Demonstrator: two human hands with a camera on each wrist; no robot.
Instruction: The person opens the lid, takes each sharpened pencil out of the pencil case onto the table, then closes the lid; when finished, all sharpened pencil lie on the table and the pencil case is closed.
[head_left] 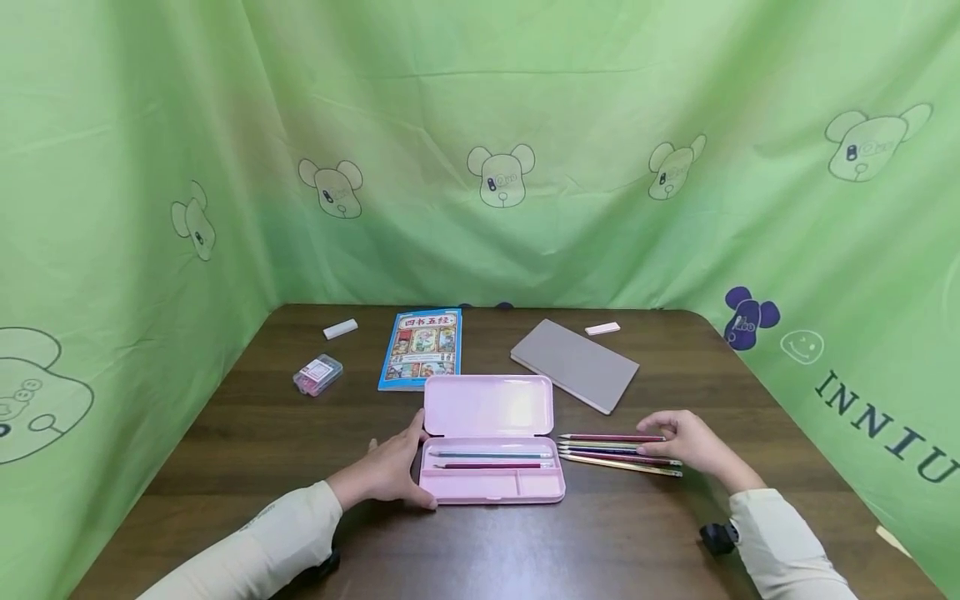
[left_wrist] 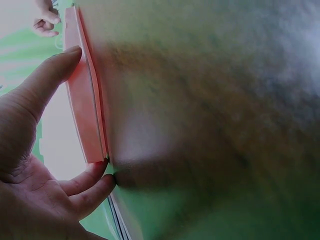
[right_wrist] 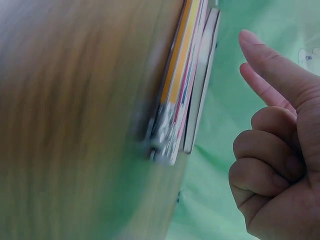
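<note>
In the head view, a pink pencil case point(head_left: 472, 485) lies with its lid raised at the table's middle. Two pencils point(head_left: 491, 466) rest in its long upper compartment. My left hand point(head_left: 390, 467) grips the case's left end, thumb at the front corner and fingers along the side; the left wrist view shows the thumb on the case's front wall point(left_wrist: 85, 110). Just right of the case several pencils point(head_left: 600, 453) lie side by side. Over their right ends hovers my right hand point(head_left: 693, 446), thumb and index finger parted, the other fingers curled, holding nothing.
Behind the case lie a blue-edged picture book point(head_left: 422, 350) and a grey notebook point(head_left: 573, 367). White erasers sit at the back left point(head_left: 341, 329) and back right point(head_left: 602, 328). A small clear box point(head_left: 318, 375) stands at the left. Green cloth point(head_left: 502, 83) hangs around the table.
</note>
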